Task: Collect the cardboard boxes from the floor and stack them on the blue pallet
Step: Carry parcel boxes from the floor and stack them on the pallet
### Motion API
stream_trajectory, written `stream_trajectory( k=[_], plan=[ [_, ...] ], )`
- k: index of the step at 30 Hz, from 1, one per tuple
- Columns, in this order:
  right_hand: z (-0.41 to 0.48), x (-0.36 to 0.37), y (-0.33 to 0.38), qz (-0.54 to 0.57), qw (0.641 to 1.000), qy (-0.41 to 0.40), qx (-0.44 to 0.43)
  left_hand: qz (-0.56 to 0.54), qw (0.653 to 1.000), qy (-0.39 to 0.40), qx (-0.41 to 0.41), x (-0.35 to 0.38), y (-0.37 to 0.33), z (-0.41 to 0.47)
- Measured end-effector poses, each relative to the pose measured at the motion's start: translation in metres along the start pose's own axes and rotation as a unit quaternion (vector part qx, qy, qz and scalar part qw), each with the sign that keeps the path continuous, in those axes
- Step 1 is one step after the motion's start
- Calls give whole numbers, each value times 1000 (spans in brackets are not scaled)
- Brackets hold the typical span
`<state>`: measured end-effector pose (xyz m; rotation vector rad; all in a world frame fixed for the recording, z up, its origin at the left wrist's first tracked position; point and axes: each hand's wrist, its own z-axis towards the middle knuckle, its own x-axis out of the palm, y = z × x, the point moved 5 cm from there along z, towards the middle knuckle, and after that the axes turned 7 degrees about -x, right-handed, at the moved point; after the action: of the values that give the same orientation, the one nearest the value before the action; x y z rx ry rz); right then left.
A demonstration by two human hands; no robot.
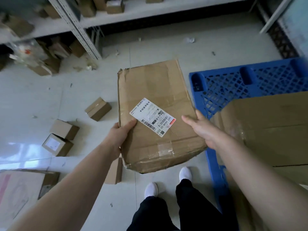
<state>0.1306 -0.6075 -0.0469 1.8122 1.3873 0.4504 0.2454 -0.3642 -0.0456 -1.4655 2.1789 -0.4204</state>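
Box in transit: left hand and right hand grip the box by its edges
Next, judged: lower it onto the pallet beyond right hand

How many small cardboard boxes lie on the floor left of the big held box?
4 small boxes: one alone, two together nearer the person, one half hidden under the held box. More blurred boxes lie by the shelf; some may be hidden.

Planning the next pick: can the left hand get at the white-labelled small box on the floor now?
Probably not yet: left hand grips the large box. Nothing covers the small box, so likely reachable once freed.
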Motion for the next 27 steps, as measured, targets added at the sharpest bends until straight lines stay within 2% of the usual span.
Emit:
stream_trajectory(
  k=[7, 13, 18, 27],
  plan=[
    [-70, -8, 21, 31, 994, -101, -11, 47, 994, 83, 51, -3, -37, -47],
    [-135, -7, 19, 109, 973, -202, -7, 125, 975, 153, 99, 9, -59, -74],
    [-199, -8, 0, 194, 944, -268, -11, 206, 948, 213, 113, 36, -52, -98],
    [-297, -37, -72, 273, 885, -376, 4, 315, 886, 316, 127, 111, 3, -166]
  ],
)
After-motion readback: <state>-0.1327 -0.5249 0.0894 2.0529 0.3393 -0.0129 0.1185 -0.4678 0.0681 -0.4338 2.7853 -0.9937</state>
